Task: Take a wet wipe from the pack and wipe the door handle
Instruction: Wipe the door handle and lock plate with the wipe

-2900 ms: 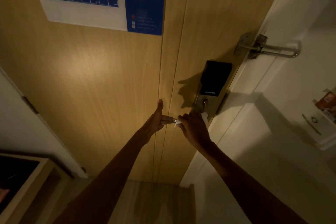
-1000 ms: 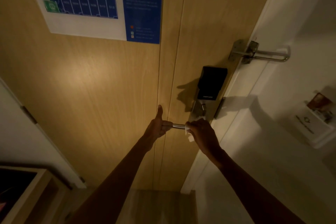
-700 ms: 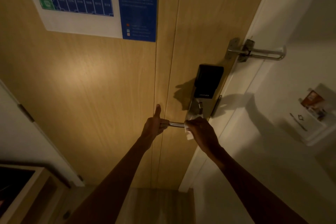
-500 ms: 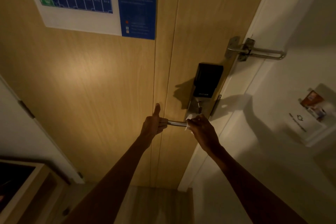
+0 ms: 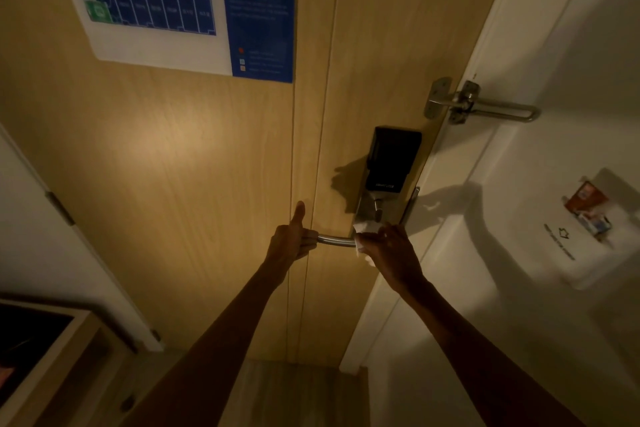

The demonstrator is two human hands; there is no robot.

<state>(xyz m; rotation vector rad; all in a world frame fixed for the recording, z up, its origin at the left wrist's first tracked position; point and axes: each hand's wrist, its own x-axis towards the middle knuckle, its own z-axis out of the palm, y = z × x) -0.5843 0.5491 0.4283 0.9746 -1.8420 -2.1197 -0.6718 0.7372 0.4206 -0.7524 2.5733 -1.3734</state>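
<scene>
Left hand [image 5: 291,243] closed round door handle [image 5: 335,240] free end, thumb up; right hand [image 5: 389,250] pinching wet wipe [image 5: 363,231] against lock-plate end, near door edge.

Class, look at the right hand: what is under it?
A white wet wipe shows beneath the right hand, pressed on the door handle. The handle's inner end is covered.

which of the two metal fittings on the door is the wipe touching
The lever door handle below the black lock, not the swing-bar latch higher up.
</scene>
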